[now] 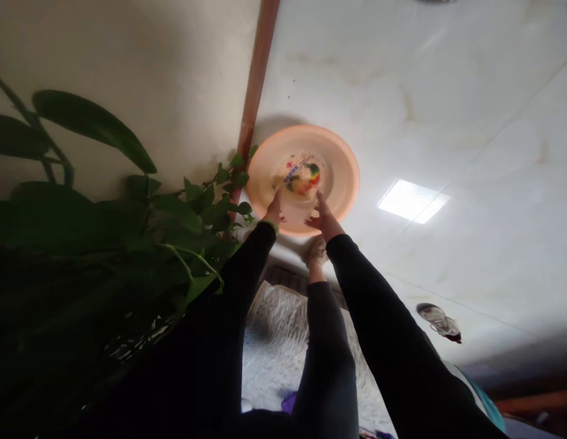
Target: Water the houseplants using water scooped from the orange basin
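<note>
Home, leafy houseplant (94, 125), shiny tiled floor (448, 122)

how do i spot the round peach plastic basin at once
Beside the pale, glossy floor, follow the straight reddish-brown strip down to the green leafy vines. Just right of them, the left hand and right hand extend over the round peach plastic basin. Its peach colour and multicoloured inner pattern set it apart.

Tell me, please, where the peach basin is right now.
In the head view, the peach basin is slightly above the picture's middle, just right of the leafy plant, with the left hand and right hand at its near side.
</note>
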A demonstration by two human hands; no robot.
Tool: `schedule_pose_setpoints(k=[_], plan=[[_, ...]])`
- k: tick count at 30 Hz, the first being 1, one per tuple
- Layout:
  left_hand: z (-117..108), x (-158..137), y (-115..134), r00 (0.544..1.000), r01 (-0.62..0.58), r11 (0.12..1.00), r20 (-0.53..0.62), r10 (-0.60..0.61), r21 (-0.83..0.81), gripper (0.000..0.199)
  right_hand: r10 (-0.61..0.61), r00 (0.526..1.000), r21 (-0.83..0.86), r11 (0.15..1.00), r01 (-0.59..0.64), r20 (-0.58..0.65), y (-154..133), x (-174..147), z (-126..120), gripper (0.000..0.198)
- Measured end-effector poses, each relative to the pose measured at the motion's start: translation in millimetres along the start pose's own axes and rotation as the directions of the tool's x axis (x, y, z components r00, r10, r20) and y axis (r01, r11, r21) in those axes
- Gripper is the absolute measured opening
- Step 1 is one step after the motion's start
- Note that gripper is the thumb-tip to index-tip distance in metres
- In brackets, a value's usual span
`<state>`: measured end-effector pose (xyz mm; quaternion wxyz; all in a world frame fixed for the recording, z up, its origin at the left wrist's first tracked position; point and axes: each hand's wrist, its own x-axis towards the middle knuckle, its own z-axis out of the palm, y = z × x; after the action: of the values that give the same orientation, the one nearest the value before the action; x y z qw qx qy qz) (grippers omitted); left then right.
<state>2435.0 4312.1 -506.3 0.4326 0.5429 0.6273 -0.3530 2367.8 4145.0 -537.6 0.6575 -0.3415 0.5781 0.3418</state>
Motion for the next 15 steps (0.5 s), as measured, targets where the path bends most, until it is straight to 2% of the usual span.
schedule_pose_setpoints(k=[6, 9, 11, 15], plan=[[0, 10, -8, 0.996, -0.082, 0.994, 0.025, 0.084, -0.068, 0.060, -0.033, 0.998, 0.032, 0.999, 0.031, 0.059, -1, 14, -1, 0.082], [-6, 9, -18, 0.997, -0.060, 0.990, 0.042, 0.065, -0.128, 0.050, 0.039, 0.997, 0.068, 0.997, -0.043, 0.061, 3, 6, -1, 0.069], [-13, 5, -26, 0.993, -0.080, 0.983, 0.071, 0.093, -0.168, 0.045, 0.054, 0.997, 0.071, 0.996, -0.058, 0.057, 5, -5, -1, 0.061], [-25, -13, -40, 0.961, -0.179, 0.943, 0.154, 0.228, -0.281, 0.045, -0.100, 0.983, 0.085, 0.993, 0.087, 0.156, 8, -34, -7, 0.053]])
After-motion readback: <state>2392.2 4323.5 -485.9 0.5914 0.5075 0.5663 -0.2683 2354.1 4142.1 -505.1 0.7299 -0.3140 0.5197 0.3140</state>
